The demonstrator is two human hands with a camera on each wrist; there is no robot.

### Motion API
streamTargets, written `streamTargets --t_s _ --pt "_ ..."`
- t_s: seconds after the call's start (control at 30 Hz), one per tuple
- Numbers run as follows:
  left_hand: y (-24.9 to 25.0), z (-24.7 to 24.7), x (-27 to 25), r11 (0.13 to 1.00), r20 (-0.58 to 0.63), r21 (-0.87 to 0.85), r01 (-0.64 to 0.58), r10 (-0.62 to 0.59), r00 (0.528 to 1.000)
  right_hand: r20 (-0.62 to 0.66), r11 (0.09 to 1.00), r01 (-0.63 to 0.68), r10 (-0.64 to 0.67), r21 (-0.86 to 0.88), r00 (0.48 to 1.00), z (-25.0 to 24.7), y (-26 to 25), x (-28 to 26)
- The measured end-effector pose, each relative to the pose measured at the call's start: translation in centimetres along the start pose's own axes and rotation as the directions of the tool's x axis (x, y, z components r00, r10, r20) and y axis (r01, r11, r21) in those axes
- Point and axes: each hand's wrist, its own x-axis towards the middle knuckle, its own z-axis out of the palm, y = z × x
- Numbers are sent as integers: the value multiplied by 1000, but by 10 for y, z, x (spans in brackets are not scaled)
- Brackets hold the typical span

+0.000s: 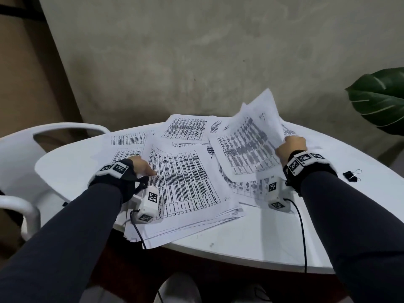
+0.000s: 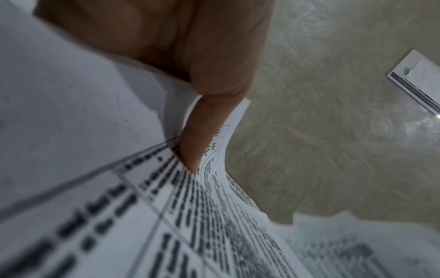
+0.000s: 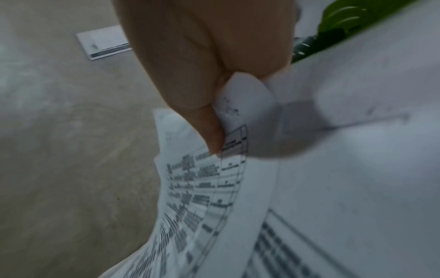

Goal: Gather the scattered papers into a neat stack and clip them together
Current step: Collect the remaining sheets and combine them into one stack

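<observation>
Two hands are at work, set well apart. The right hand [image 1: 291, 147] pinches a few lifted sheets [image 1: 251, 138] by their right edge, thumb [image 3: 209, 131] on the printed face; they bow and flop, so they look light and limp and want support near an edge. The left hand [image 1: 140, 166] pins the near stack [image 1: 185, 193] with its thumb [image 2: 197, 141] on top, the other fingers hidden under the paper. That stack is ragged, its edges fanned over the rim of the white table [image 1: 251, 243]. More scattered papers [image 1: 185, 127] lie behind. The binder clip [image 1: 351, 174] sits untouched by the right wrist; smooth sheets will likely slide until squared
</observation>
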Motion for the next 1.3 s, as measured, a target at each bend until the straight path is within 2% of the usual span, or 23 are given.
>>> streamTargets --t_s 0.07,0.17,0.27,0.33,0.4,0.43,0.53,0.6,0.67,0.7,0.77,0.83,0.87,0.9,0.93,0.97,1.03,1.07,1.1,1.13,1.2,1.23,1.3 --pt "1 0 -2 1000 -7 10 0 0 1000 -71 983 66 -54 174 996 -9 -6 -1" --pt "1 2 -1 1000 -27 8 -11 11 1000 -242 924 136 -49 357 969 -28 -19 -2" --pt "1 3 -2 999 -17 -36 -3 3 1000 -346 779 196 29 595 938 -54 -37 3" --pt "0 3 -1 997 -6 -78 6 -7 1000 -307 597 225 38 770 951 -65 -49 8" --pt "-2 3 1 986 13 -168 16 -14 1000 -205 415 187 -3 890 979 -69 -56 8" --pt "-3 2 2 978 8 -210 9 -7 1000 -144 395 146 -36 907 989 -67 -59 6" --pt "-7 3 0 926 36 -364 95 -87 996 81 511 33 -198 859 977 -45 -61 -1" --pt "-11 6 7 852 31 -520 67 -60 998 252 690 34 -309 723 917 -27 -63 -11" --pt "-16 10 16 695 44 -718 50 -27 999 363 843 128 -355 522 861 -9 -68 -23" --pt "-16 11 15 568 27 -823 19 6 1000 404 894 178 -354 410 844 -2 -72 -32" --pt "-13 12 11 383 -52 -922 -61 33 998 541 934 267 -356 237 762 12 -80 -45" --pt "-11 12 7 316 -36 -947 -58 74 997 672 936 330 -321 119 667 24 -84 -53" --pt "-10 12 3 378 -12 -925 -45 87 996 672 926 373 -310 54 672 28 -85 -53" --pt "-14 11 5 437 -3 -899 -41 89 996 643 919 395 -303 1 704 30 -86 -55" --pt "-16 9 4 521 29 -854 -22 89 996 616 916 401 -320 7 720 34 -87 -54" --pt "-20 7 6 606 84 -795 42 42 996 643 931 358 -315 67 698 36 -90 -57" --pt "-22 2 8 745 137 -664 62 40 990 741 944 198 -330 264 585 41 -93 -60" --pt "-25 1 12 805 134 -592 32 60 989 756 935 136 -345 327 556 43 -94 -59" --pt "-29 -3 18 847 105 -532 -12 80 991 749 925 79 -350 372 563 42 -94 -59" --pt "-35 -4 31 841 70 -538 -54 108 992 725 902 4 -350 431 593 44 -92 -55" --pt "-42 -13 37 770 18 -631 -91 131 991 635 826 -100 -342 554 693 41 -92 -51" --pt "-43 -19 39 717 -30 -686 -123 141 990 598 777 -118 -367 618 712 40 -94 -50" --pt "-36 -30 29 593 -100 -778 -205 205 974 590 683 -167 -451 711 669 35 -99 -54"
